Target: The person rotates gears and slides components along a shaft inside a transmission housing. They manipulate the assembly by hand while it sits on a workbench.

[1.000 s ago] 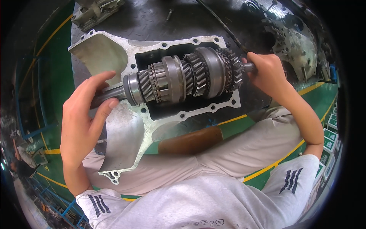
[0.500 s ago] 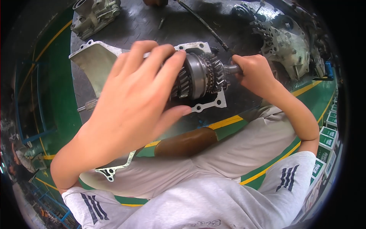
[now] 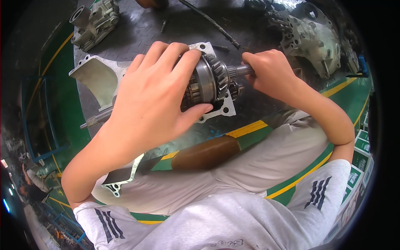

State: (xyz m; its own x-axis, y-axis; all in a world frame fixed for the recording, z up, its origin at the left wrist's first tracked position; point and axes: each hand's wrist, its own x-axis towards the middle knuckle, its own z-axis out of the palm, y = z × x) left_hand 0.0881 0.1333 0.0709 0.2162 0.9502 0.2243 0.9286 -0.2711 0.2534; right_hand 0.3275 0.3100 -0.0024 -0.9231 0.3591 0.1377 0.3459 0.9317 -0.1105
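A steel gear shaft with several toothed gears and a smooth wide ring lies across the middle, over a light-grey metal housing. My left hand is curled over the gears from above, its fingertips by the smooth ring and its thumb at the near side. The palm hides the gears' left part. To the right, my right hand is wrapped round the splined shaft end. A second thin splined shaft sticks out to the left under my left wrist. The housing's flange shows beside the gears.
A dark patterned metal tabletop bears a cast housing at the far left and a larger one at the far right. A long rod and a small bolt lie beyond my hands. A brown stool seat stands near my legs.
My left thumb has come in against the near side of the gears. The shaft with both hands sits a little further left in view, and the toothed ring between smooth ring and right gear shows less.
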